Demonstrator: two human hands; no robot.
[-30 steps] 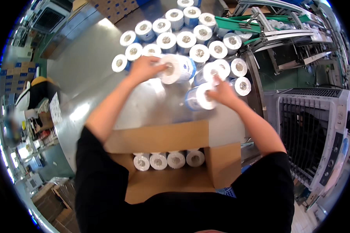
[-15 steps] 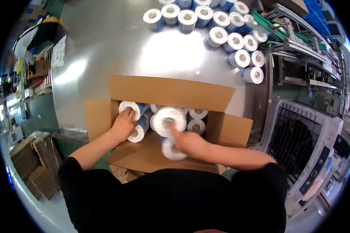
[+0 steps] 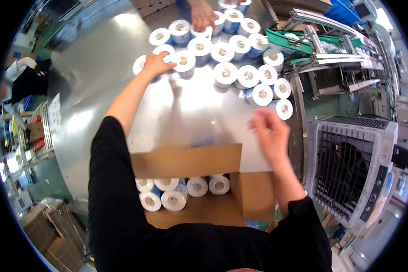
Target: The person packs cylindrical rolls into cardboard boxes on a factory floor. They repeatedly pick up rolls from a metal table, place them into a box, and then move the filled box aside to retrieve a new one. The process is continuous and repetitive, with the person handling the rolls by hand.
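Note:
White rolls with blue sides [image 3: 225, 74] stand in a group across the far side of the metal table. My left hand [image 3: 157, 65] is stretched over the group's left end, fingers spread, touching the tops of rolls there. My right hand [image 3: 272, 133] is in the air just short of the nearest right-hand roll [image 3: 284, 109]. Its fingers are half curled and a little blurred, with nothing seen in them. Close to my body is an open cardboard carton [image 3: 186, 162], with several rolls [image 3: 173, 200] lying inside, ends up toward me.
Another person's hand [image 3: 201, 17] rests on a roll at the far edge. A rail frame with green guides [image 3: 288, 41] borders the table's right side. Below it stands a grey slatted cooler [image 3: 344, 163]. Flattened cardboard [image 3: 54, 235] leans at lower left.
Both hands have left the carton and reached forward over the table. The roll my right hand held is let go. Another person's hand has come into view among the far rolls.

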